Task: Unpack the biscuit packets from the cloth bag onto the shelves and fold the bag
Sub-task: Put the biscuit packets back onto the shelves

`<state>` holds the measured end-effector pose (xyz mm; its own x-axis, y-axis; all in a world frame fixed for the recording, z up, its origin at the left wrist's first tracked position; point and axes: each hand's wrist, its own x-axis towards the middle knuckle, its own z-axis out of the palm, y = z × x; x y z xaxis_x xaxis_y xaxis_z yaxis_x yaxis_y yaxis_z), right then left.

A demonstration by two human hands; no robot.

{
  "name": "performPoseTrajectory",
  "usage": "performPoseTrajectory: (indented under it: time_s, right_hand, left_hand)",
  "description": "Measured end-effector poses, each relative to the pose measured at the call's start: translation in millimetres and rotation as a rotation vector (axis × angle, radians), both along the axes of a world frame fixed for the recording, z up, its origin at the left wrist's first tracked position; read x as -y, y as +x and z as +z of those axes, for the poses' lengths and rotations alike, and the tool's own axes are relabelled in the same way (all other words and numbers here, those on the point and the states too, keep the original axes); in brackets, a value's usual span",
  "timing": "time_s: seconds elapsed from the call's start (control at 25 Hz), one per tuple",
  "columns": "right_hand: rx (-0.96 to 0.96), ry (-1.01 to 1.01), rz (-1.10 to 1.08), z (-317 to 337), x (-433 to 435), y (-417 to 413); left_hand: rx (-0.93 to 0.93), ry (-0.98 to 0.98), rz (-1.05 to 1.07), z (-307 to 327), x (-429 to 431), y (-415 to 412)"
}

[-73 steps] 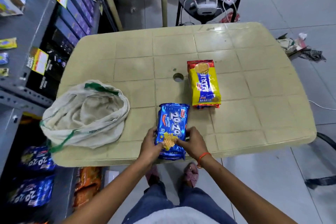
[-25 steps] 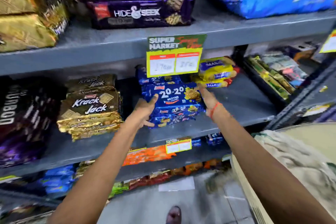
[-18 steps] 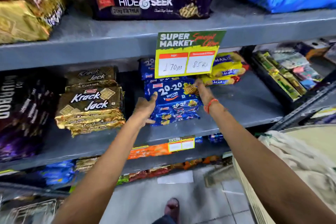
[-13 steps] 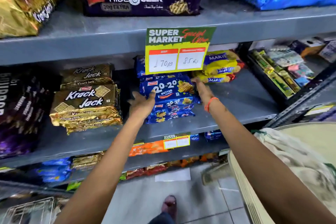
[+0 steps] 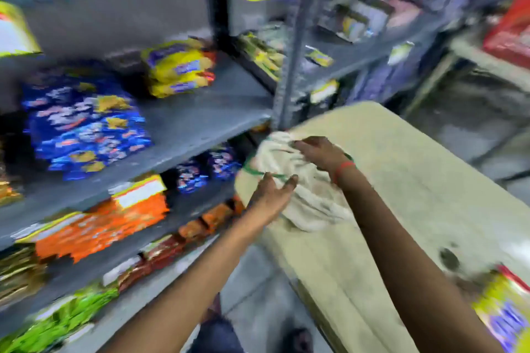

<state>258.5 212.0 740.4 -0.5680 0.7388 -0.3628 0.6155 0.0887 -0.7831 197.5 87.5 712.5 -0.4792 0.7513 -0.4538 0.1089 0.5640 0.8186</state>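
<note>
Tabletop (image 5: 401,180) cloth bag (image 5: 309,198) under hands (image 5: 318,150)

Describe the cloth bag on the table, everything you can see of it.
The cloth bag is off-white, soft woven-looking fabric with a thin green cord or trim along its edge. It lies crumpled and slumped, not folded, at the corner of the beige table nearest the shelves. The right hand rests on its top; the left hand, fingers spread, is at its near edge. The picture is blurred, so its contents cannot be told.

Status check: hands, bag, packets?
Right hand on cloth bag, grip unclear. Left hand open at its edge. Yellow packet still on table. Nothing blocking.
</note>
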Motion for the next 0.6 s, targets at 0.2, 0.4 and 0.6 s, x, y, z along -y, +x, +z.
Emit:
performPoseTrajectory:
  time_s: [0.2, 0.4, 0.6]
  right_hand:
    - [0.252, 0.030, -0.332, -58, -48, 216]
    - [0.591, 0.039, -0.611, -96, -49, 393]
    - [0.565, -0.222, -0.570, -120, -46, 453]
  left_hand:
    - [0.388, -0.421, -0.340, -59, -34, 179]
    - [0.624, -0.529, -0.664, -93, -35, 300]
    - [0.680, -0.502, -0.623, -157, -49, 342]
